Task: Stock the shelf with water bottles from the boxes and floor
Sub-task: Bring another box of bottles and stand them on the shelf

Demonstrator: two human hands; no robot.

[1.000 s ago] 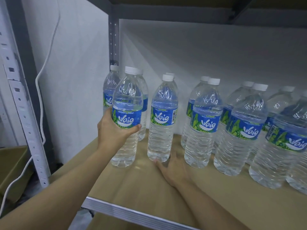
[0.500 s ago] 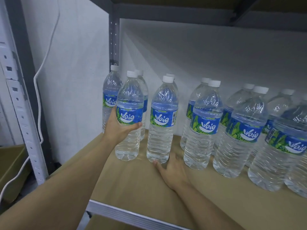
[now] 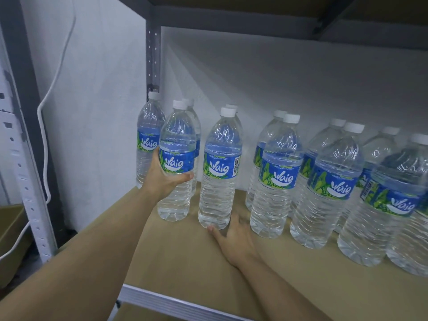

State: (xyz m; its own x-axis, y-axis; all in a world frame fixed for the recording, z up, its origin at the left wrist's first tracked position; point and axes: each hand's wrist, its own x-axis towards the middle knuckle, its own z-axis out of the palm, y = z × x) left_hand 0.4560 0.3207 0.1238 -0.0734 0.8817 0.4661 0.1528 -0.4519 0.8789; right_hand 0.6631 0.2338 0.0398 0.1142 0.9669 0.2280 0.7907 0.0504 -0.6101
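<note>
The left hand [image 3: 165,181] gripped a bottle [image 3: 177,144] round its blue label, thumb across the front and fingers wrapped behind. The bottle stood upright at the left end of the near row. Its base was down at the shelf [image 3: 185,262]; whether it rested there or hung just above could not be told.

The right hand [image 3: 236,239] lay flat and relaxed on the shelf, palm down and holding nothing. Its thumb touched the base of the second bottle [image 3: 220,172], just right of the held one. Its fingers reached into the gap between that bottle and the third bottle [image 3: 276,177].

Further right, more bottles [image 3: 331,181] continued the near row, with a far row close behind them against the white wall [image 3: 278,77]. All were upright and had white caps. At the far left, one bottle [image 3: 148,135] stood in the corner by the far post [image 3: 152,54], just behind the held one.

A metal rail [image 3: 173,302] edged the near side of the shelf, and an upper shelf [image 3: 231,22] ran overhead. Left of the shelf stood a perforated near post [image 3: 23,158], with a white cable [image 3: 46,135] hanging down the side wall behind it. A brown box [image 3: 9,228] sat low at the left edge.
</note>
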